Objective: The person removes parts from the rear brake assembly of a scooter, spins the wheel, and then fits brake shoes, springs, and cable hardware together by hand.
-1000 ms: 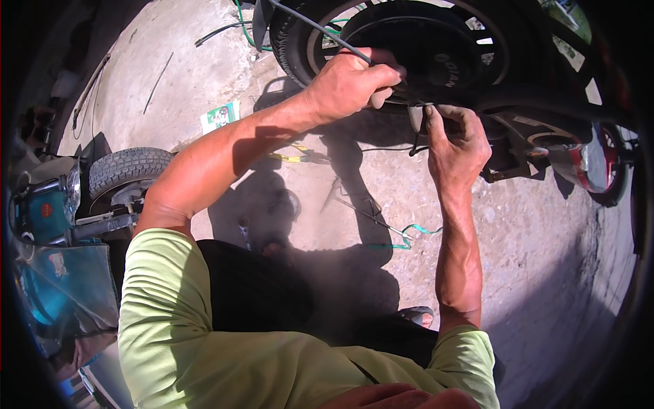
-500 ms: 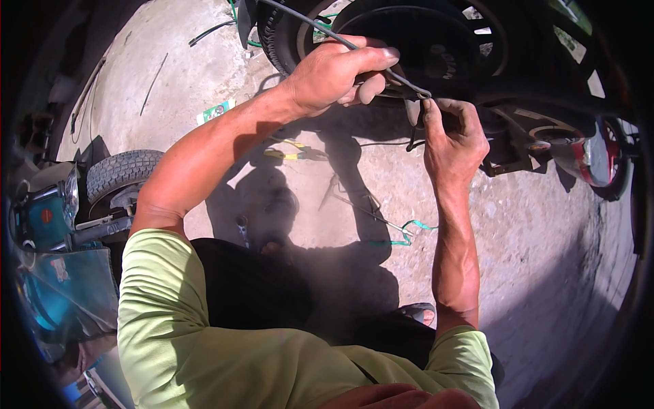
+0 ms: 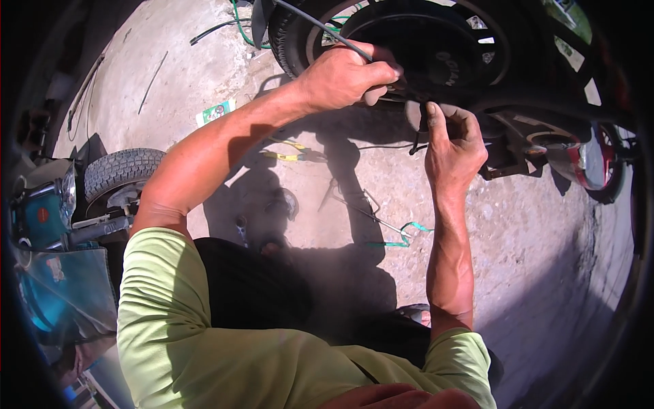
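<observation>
My left hand (image 3: 347, 76) is closed around a grey cable (image 3: 296, 12) that runs from the upper edge down across a black wheel with a dark hub (image 3: 415, 37). Close to the lower side of that hub, my right hand (image 3: 455, 146) has thumb and fingers pinched at a small dark part, mostly hidden by the fingertips and shadow, so I cannot make out what it is. Below my hands, yellow-handled pliers (image 3: 286, 156) lie on the concrete ground (image 3: 518, 232).
A teal vehicle (image 3: 51, 286) with a treaded tyre (image 3: 122, 170) stands at left. Red bodywork (image 3: 596, 163) is at right. A metal rod (image 3: 381, 221) with green strap, a wrench (image 3: 241, 228), a paper packet (image 3: 214, 112) and black hose (image 3: 214, 33) lie around.
My left hand moved left along the cable, exposing its looped lower end at my right fingertips, then came back right. That end is now hidden. My right hand stays pinched below the hub.
</observation>
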Demonstrator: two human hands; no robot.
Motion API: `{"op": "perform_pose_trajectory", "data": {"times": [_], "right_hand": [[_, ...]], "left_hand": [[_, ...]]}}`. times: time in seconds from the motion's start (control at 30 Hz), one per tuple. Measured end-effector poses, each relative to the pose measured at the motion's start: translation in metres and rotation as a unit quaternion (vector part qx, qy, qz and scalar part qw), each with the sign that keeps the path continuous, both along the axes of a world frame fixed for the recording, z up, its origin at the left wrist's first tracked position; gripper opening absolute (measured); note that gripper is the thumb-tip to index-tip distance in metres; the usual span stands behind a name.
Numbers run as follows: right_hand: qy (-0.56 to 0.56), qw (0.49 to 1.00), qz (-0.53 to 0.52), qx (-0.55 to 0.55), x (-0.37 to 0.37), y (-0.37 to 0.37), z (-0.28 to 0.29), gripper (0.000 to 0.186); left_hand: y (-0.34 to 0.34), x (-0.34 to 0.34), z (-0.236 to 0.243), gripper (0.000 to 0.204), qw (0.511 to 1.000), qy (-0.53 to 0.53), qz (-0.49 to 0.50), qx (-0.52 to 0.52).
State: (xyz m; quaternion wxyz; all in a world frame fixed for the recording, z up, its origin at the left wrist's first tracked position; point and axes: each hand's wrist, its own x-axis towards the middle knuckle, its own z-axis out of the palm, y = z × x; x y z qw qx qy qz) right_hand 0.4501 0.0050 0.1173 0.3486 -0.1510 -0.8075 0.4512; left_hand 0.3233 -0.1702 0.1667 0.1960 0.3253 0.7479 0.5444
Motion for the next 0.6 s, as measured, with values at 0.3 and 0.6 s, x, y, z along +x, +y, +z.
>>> {"op": "perform_pose_trajectory", "data": {"times": [0.3, 0.6], "right_hand": [[0.015, 0.999, -0.034, -0.029, -0.003, -0.010, -0.007, 0.022], [-0.010, 0.997, -0.066, 0.046, -0.007, -0.013, -0.012, 0.031]], "left_hand": [[-0.001, 0.001, -0.004, 0.029, 0.998, 0.067, -0.007, 0.003], [0.002, 0.006, -0.003, 0.024, 0.999, -0.021, 0.007, 0.028]]}}
